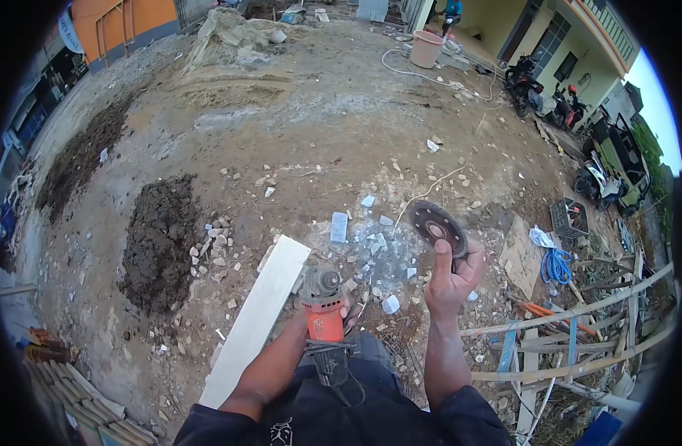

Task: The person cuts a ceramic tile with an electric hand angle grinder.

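My left hand (302,325) is closed round the body of a red and black angle grinder (325,321), whose bare metal spindle faces up with no disc on it. In my right hand (451,276) a dark round cutting disc (435,229) is pinched between thumb and fingers, held up to the right of the grinder and apart from it. A pale wooden board (258,320) lies beside my left forearm, partly behind it. Broken grey tile pieces (339,227) are scattered on the ground beyond the grinder.
A dark soil heap (159,245) lies left. Bamboo poles (579,320), a coiled blue hose (556,266) and a crate (569,218) are at right. Farther off are a pink bucket (426,50), a sand pile (226,37), motorcycles (523,82) and another person (452,12).
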`<state>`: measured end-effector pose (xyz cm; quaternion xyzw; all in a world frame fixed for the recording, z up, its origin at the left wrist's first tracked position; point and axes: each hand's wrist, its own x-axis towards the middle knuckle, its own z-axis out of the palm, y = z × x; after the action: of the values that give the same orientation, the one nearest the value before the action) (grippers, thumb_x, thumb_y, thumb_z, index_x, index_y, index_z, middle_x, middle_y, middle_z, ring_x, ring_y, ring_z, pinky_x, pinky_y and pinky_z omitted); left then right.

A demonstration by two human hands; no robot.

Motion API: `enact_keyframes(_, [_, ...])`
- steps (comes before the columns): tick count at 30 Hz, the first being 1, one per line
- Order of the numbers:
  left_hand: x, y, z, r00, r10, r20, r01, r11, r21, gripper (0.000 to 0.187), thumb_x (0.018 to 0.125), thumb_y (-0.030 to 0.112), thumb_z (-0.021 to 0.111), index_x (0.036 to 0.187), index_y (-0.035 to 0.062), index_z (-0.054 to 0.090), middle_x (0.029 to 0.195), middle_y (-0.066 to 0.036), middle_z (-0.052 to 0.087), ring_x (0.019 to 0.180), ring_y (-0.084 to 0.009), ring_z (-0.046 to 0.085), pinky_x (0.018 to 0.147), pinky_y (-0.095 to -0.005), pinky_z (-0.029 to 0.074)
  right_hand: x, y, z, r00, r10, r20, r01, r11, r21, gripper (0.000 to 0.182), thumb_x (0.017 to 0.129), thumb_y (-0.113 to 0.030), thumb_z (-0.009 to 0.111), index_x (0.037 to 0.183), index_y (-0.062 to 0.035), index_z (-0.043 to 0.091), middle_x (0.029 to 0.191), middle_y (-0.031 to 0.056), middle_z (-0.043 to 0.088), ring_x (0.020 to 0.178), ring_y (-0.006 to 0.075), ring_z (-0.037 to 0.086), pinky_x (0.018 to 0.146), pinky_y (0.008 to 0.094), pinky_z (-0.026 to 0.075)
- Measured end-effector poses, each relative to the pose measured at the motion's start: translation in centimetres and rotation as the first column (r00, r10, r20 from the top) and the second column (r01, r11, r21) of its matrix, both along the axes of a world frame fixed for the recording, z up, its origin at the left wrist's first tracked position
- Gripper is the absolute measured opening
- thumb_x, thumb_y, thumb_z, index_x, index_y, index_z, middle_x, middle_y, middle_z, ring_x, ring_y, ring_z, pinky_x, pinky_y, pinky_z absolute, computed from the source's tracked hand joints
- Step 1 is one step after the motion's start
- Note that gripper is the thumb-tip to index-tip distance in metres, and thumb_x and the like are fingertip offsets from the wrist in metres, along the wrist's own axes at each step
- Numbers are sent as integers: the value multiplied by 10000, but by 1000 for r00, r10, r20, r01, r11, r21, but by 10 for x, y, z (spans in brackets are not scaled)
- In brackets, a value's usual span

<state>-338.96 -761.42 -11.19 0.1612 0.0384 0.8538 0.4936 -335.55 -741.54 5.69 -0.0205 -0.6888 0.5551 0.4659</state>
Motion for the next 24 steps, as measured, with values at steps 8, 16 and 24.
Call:
enact_keyframes(8, [-39,-16,-12,986,156,55,-161,979,126,364,928,379,549,1014,37,642,871,-105,675,816,-289,611,702,-415,537,-49,-66,-53,926,365,98,-372,832,412,254,824,22,741,975,-50,550,1064,152,663,861,176,677,665,251,527])
enact_keyframes(16, [-84,-24,-45,613,689,386,-634,721,-279,369,942,330,573,1164,38,609,1060,-161,664,970,-316,660,828,-463,581,-108,-79,-81,782,593,191,-587,600,543,417,664,-64,833,1026,-118,633,1210,183,645,798,241,716,562,293,561])
enact_keyframes(24, [-117,17,-91,578,762,293,-784,618,-57,509,938,333,599,1360,65,499,1338,-205,548,1177,-329,599,988,-478,530,-179,-41,-73,618,718,321,-747,407,526,418,696,-189,872,1022,-99,627,1276,213,605,901,289,706,606,303,572])
